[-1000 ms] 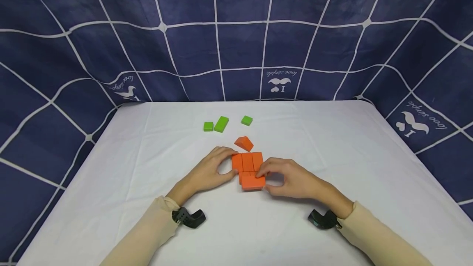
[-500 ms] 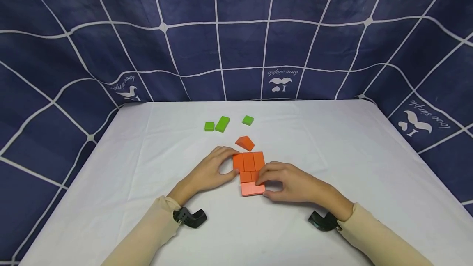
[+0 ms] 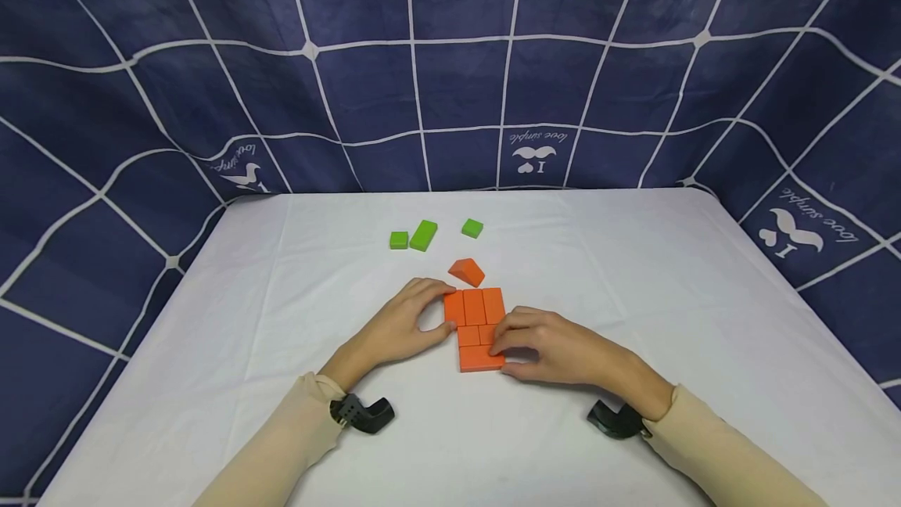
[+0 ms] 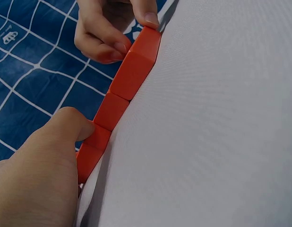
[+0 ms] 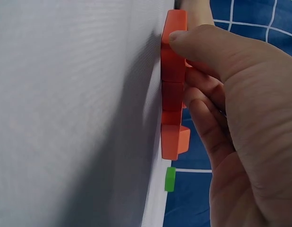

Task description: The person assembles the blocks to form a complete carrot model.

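So the table (image 3: 662, 257) has a slightly creased white cloth (image 3: 563, 444) over it, and there's navy fabric (image 3: 464, 92) with a wobbly white grid behind its far edge and along both sides. Fabric's got moustache prints: one (image 3: 533, 153) past the table's far edge, others off its right side and far left corner, lettering upside down lol. Three green blocks (image 3: 424, 235) sit toward the table's far edge, two close together, one apart.

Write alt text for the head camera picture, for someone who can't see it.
A left hand and a right hand hold a flat group of orange blocks on a white cloth. Just beyond lies one more orange block, then three green blocks, before a dark blue grid-patterned curtain.
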A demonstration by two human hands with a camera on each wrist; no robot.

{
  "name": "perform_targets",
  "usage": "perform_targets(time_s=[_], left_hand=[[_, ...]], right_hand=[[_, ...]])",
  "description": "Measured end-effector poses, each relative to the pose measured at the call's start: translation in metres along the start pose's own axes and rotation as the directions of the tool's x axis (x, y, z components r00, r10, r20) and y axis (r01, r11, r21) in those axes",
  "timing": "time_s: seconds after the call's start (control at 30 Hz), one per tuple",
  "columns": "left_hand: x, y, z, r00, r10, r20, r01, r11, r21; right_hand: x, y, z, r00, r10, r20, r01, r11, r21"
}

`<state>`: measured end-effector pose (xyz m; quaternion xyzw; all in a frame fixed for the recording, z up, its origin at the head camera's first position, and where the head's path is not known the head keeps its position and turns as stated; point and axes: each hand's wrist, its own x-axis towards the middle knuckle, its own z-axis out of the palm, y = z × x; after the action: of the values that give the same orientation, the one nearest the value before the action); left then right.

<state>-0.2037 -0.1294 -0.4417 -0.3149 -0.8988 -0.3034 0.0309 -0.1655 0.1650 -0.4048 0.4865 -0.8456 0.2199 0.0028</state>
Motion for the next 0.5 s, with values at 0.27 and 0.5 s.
perform_targets(time_s=[0.27, 0.5], left_hand=[[0.000, 0.000, -0.001, 1.000, -0.009, 0.011, 0.009, 1.000, -0.004], [0.000, -0.001, 0.001, 1.000, -0.008, 0.013, 0.009, 1.000, -0.012]], right_hand=[[0.013, 0.013, -0.008, 0.995, 0.031, -0.094, -0.022, 0.995, 0.096], [0.046, 0.035, -0.018, 0.954, 0.218, -0.205, -0.187, 0.969, 0.160]])
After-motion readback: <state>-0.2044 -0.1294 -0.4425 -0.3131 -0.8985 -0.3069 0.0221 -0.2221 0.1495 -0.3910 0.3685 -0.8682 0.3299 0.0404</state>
